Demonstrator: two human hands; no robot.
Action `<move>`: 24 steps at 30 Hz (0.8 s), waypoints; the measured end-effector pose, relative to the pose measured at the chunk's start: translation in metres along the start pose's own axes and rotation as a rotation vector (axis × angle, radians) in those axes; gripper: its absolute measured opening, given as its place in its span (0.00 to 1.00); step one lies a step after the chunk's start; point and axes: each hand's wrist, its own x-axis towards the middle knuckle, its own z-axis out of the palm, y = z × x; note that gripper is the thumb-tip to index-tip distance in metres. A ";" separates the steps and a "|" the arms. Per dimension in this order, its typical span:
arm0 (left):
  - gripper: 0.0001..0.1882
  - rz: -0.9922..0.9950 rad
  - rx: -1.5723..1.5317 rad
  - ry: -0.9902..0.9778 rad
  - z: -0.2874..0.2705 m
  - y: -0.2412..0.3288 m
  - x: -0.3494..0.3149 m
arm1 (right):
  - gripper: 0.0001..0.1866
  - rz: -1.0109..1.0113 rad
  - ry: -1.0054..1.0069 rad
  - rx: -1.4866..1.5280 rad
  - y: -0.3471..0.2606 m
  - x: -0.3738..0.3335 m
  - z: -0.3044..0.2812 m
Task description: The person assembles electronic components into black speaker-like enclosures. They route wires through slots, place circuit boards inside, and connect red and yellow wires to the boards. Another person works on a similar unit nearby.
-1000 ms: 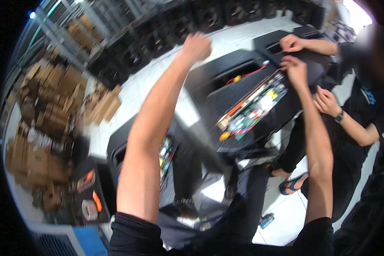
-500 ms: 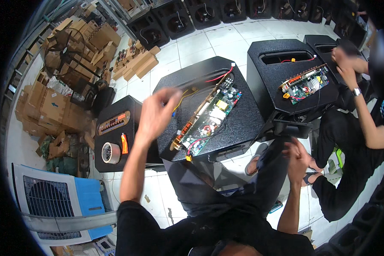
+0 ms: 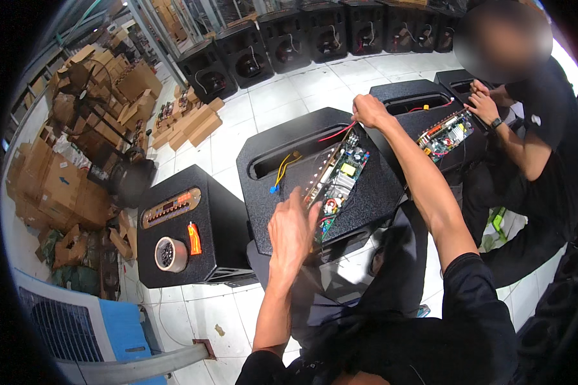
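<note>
A long green circuit board (image 3: 344, 176) with a metal panel along one edge lies on the black speaker cabinet (image 3: 379, 208) before me. My left hand (image 3: 290, 230) is at the board's near end, thumb on one side and slightly blurred fingers on the other, closed around it and hiding that end. At the far end, my right hand (image 3: 369, 111) pinches the end of a red wire (image 3: 336, 133); its plug is hidden by the fingers. Yellow wires with a blue plug (image 3: 274, 189) hang out of the cabinet's slot (image 3: 263, 168).
To the left, a cabinet (image 3: 221, 221) carries a tape roll (image 3: 171, 254) filled with small dark parts and an orange tube (image 3: 194, 239). A co-worker (image 3: 539, 128) sits right, by another cabinet and board (image 3: 447, 133). Cartons (image 3: 64, 179), a fan (image 3: 82, 96) and an air cooler (image 3: 67, 327) stand left.
My left hand has come down from above the slot to the board's near end. My right hand has risen from beside my leg to the red wire. The view has shifted.
</note>
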 end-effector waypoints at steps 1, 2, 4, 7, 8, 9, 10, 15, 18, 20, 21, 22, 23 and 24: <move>0.19 -0.023 -0.038 0.003 0.003 -0.002 0.001 | 0.17 0.005 0.037 0.004 0.001 -0.003 -0.003; 0.20 -0.042 -0.059 -0.047 0.003 -0.002 0.003 | 0.15 0.009 0.074 0.007 0.002 -0.005 -0.006; 0.23 -0.086 -0.078 -0.143 -0.005 -0.001 0.010 | 0.14 0.010 0.154 0.487 0.000 -0.017 -0.005; 0.24 -0.046 -0.045 -0.375 -0.009 0.003 0.030 | 0.11 0.015 0.376 1.097 0.000 -0.032 0.016; 0.24 -0.025 -0.054 -0.412 -0.010 0.004 0.037 | 0.11 0.051 0.431 1.241 -0.002 -0.033 0.025; 0.23 -0.024 -0.050 -0.430 -0.011 0.002 0.042 | 0.10 0.079 0.480 1.401 -0.008 -0.031 0.034; 0.22 -0.023 -0.048 -0.448 -0.010 0.000 0.046 | 0.11 0.101 0.517 1.547 -0.013 -0.029 0.041; 0.25 -0.001 0.013 -0.476 -0.003 0.001 0.057 | 0.13 0.137 0.624 1.569 -0.021 -0.019 0.063; 0.25 -0.035 -0.002 -0.452 0.001 0.002 0.056 | 0.11 0.087 0.680 1.432 -0.019 -0.018 0.070; 0.26 -0.030 -0.014 -0.435 0.005 0.004 0.056 | 0.09 0.087 0.714 1.401 -0.012 -0.018 0.075; 0.27 -0.016 0.030 -0.403 0.008 -0.002 0.052 | 0.10 0.122 0.676 1.416 -0.015 -0.016 0.078; 0.27 -0.027 0.048 -0.428 0.007 0.000 0.053 | 0.12 0.098 0.720 1.292 -0.016 -0.018 0.078; 0.27 -0.038 0.066 -0.453 0.005 0.004 0.053 | 0.14 0.073 0.761 1.167 -0.017 -0.020 0.078; 0.26 -0.088 0.025 -0.497 0.002 0.012 0.056 | 0.15 0.059 0.769 1.138 -0.015 -0.020 0.080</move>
